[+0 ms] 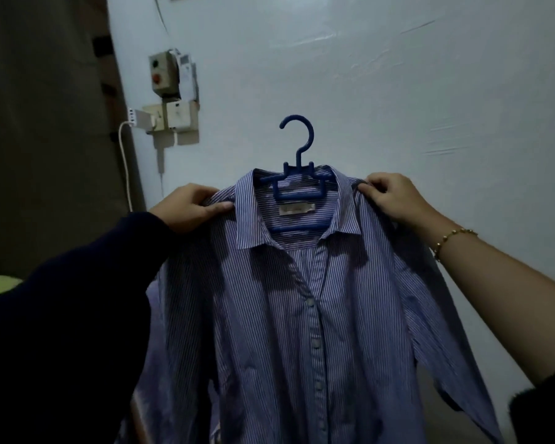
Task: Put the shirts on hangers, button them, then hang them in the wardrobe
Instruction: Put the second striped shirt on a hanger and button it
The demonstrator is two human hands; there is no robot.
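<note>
Striped shirt (302, 315) on blue hanger (297, 184), centre frame. Left hand (189, 206) and right hand (394, 197) each pinch a shoulder. Looks light, floppy; safest grip probably the hanger hook.

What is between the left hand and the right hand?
In the head view, the collar of the shirt and the hanger lie between the left hand and the right hand; each hand grips a shoulder.

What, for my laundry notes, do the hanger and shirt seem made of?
The hanger looks like moulded plastic: uniform blue, thick rounded hook and bars, dull finish. The shirt looks like thin woven cloth, perhaps cotton: fine blue-white stripes, soft creases, matte.
</note>
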